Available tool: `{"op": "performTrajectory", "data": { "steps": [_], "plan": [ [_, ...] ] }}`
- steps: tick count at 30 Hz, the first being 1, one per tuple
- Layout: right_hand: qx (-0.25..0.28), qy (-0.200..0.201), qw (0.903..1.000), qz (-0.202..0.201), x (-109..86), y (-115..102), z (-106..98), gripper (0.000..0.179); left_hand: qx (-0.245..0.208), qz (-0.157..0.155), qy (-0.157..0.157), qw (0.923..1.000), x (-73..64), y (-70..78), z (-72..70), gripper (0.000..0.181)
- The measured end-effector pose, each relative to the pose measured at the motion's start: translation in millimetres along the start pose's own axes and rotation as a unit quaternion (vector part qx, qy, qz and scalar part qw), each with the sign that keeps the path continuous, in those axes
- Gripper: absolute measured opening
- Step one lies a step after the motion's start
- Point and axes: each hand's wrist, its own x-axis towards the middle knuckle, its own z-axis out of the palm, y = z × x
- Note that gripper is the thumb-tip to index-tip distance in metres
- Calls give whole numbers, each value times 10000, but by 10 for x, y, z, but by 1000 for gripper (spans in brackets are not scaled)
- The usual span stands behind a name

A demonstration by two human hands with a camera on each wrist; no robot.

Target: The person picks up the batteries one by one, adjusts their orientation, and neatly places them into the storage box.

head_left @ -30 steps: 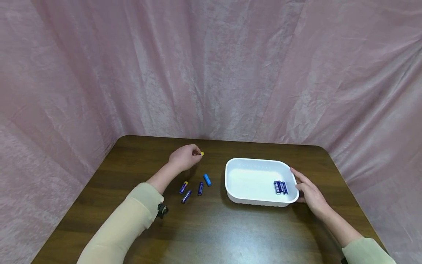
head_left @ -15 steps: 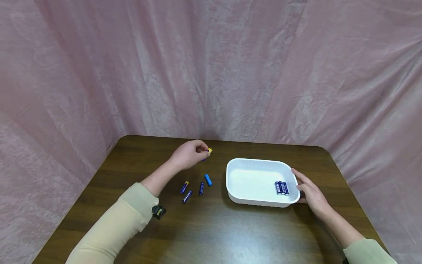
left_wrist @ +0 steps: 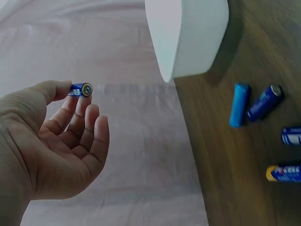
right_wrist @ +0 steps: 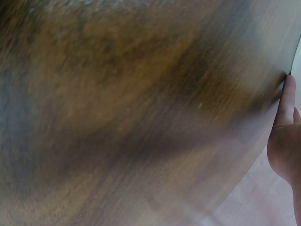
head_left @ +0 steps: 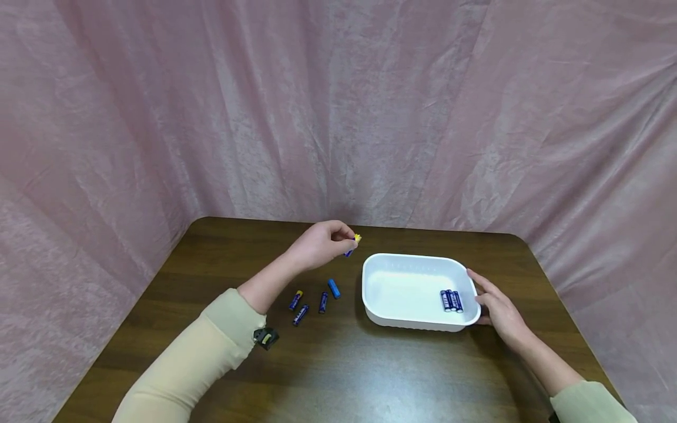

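My left hand (head_left: 324,245) pinches a blue battery (left_wrist: 80,89) between thumb and fingertips, raised beyond the far left corner of a white plastic tray (head_left: 402,322). In the head view, a bit of yellow shows at the held battery's tip. My right hand (head_left: 499,317) rests against the tray's right end, its fingers extended along the rim and outer wall. Several dark blue batteries (head_left: 452,301) lie side by side inside the tray, towards its right end.
Left of the tray, on the brown wooden table (head_left: 370,376), lie a light blue battery (head_left: 334,288), two dark blue batteries (head_left: 323,302) and a yellow-ended battery (head_left: 295,300). A pink curtain (head_left: 338,117) hangs behind the table and along its sides.
My left hand has moved right towards the tray, carrying the pinched battery. The right hand and the tray stay nearly where they were, and the loose batteries lie as before.
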Motion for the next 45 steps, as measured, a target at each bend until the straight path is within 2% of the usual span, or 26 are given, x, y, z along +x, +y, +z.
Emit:
{"op": "performTrajectory", "data": {
  "steps": [8, 16, 22, 28, 35, 39, 45],
  "plan": [
    [-122, 41, 9999, 55, 17, -16, 5, 59, -148, 104, -310, 9994, 79, 177, 177, 20],
    [-136, 38, 9999, 88, 14, -35, 20, 60, -198, 305, -493, 9981, 183, 352, 481, 19],
    [-55, 56, 10000, 60, 16, -51, 28, 61, -536, 271, -621, 9963, 302, 479, 757, 17],
    [51, 43, 10000, 4, 36, -54, 64, 61, -774, -13, -685, 9946, 432, 531, 1009, 14],
    [47, 5, 10000, -45, 33, -55, 94, 61, -1119, -445, -744, 9899, 557, 582, 1186, 13],
    [131, -15, 9998, -158, 28, -43, 105, 61, -933, -898, -787, 9885, 629, 599, 1280, 14],
    [123, -21, 9997, -218, 24, -57, 121, 60, -240, -1438, -838, 9858, 727, 542, 1451, 18]
  ]
}}
